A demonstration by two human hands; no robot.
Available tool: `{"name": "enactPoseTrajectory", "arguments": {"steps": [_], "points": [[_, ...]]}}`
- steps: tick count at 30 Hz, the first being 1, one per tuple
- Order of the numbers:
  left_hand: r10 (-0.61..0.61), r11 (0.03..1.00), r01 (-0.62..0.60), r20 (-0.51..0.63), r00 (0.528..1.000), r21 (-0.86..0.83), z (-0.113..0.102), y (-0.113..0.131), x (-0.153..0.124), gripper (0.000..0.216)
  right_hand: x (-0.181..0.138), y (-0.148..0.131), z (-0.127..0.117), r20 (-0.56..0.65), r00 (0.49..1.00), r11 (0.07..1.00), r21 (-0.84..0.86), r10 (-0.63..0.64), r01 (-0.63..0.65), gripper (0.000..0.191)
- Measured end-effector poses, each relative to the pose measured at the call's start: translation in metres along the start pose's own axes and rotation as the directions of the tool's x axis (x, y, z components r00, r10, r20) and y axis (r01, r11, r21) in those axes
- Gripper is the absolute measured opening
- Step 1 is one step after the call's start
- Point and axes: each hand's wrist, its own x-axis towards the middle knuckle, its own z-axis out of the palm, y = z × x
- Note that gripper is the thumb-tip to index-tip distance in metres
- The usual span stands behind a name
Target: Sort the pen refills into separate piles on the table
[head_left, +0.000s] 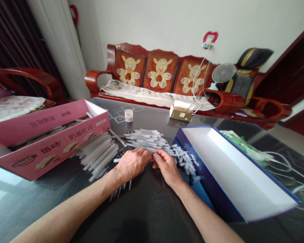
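My left hand (134, 163) is closed in a pinch over the table, palm down. A thin white tube (116, 160) pokes out on its left side and seems to run under the fingers. My right hand (167, 166) meets it fingertip to fingertip, thumb and forefinger pressed together; whatever is between them is too small to make out. Just beyond the hands lies a pile of white tubes (144, 137). Another bundle of long translucent tubes (98, 153) rests on the left. Short whitish pieces (183, 157) are heaped beside my right hand.
A long pink box (63, 145) with tubes inside stands at the left. On the right is an open dark blue box (243, 168) with a white interior. Farther back are a small white cup (128, 115) and a tissue pack (181, 113). Green plastic packaging (243, 145) and white cables (288, 165) lie right.
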Motion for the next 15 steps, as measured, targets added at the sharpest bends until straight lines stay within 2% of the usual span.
{"name": "enactPoseTrajectory", "arguments": {"steps": [5, 11, 15], "points": [[-0.001, 1.000, 0.001, -0.006, 1.000, 0.021, -0.0008, -0.0014, 0.0002, 0.027, -0.0006, -0.0019, 0.0017, -0.003, 1.000, 0.997, 0.074, 0.017, -0.017, 0.035], [0.001, 1.000, -0.001, 0.012, 1.000, 0.011, -0.0030, -0.0006, 0.0007, 0.026, -0.0007, -0.0021, 0.0039, -0.031, 0.998, 0.995, -0.089, 0.046, -0.048, 0.035], [-0.005, 1.000, 0.005, 0.016, 1.000, 0.021, -0.0023, -0.0008, 0.0004, 0.024, -0.0012, -0.0030, 0.0031, 0.006, 1.000, 1.000, -0.012, 0.014, -0.014, 0.028]]}}
